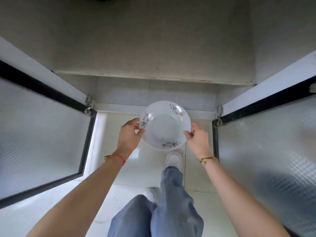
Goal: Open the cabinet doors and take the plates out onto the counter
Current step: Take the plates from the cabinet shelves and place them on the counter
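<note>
A white plate [165,125] with small flower prints on its rim hangs in the air in front of the cabinet opening, below the counter's edge. My left hand [130,132] grips its left rim and my right hand [196,135] grips its right rim. The grey counter [153,40] fills the upper half of the view. Both cabinet doors stand wide open: the left door [39,134] and the right door [270,142], each frosted glass in a black frame. The cabinet's inside is hidden under the counter.
The open doors flank my arms on both sides, with metal hinges [89,105] at the cabinet corners. Below are a pale tiled floor [119,168], my legs in blue trousers and white shoes [173,159].
</note>
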